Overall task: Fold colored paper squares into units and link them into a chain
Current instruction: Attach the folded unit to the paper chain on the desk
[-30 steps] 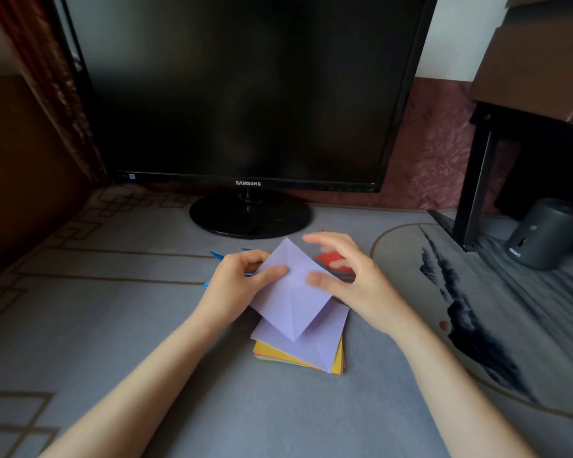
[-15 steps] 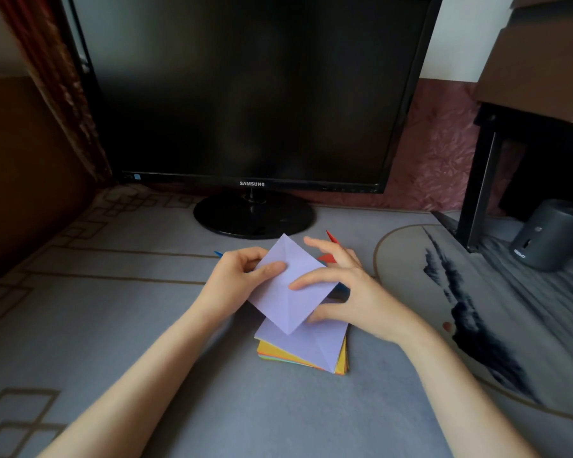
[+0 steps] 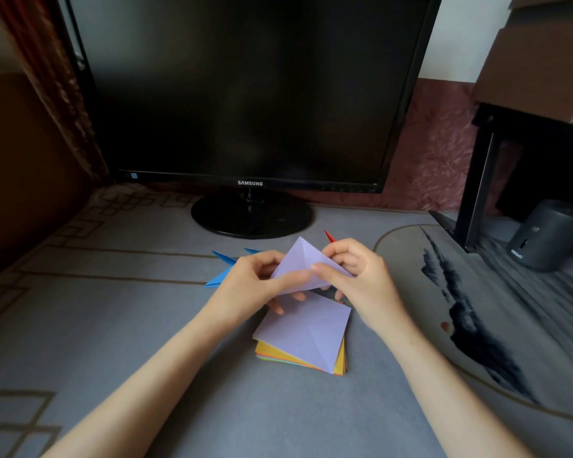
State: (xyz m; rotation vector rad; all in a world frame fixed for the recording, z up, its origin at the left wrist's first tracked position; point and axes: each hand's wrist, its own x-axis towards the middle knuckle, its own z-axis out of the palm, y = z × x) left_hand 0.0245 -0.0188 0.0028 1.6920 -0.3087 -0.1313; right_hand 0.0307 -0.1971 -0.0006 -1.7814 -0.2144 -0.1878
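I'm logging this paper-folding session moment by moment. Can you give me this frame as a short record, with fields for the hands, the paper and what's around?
left hand: pinches the lavender sheet at its left side
right hand: pinches the same sheet at its right side
sheet state: creased, lifted above the stack
stack: colored squares on the grey mat, lavender on top
folded so far: blue pieces behind the left hand; red tip behind the right hand
background: dark monitor; grey cylinder far right

Two bare forearms (image 3: pixel 153 368), bare left hand (image 3: pixel 245 289) and right hand (image 3: pixel 364 282), slim fingers (image 3: pixel 339 251)
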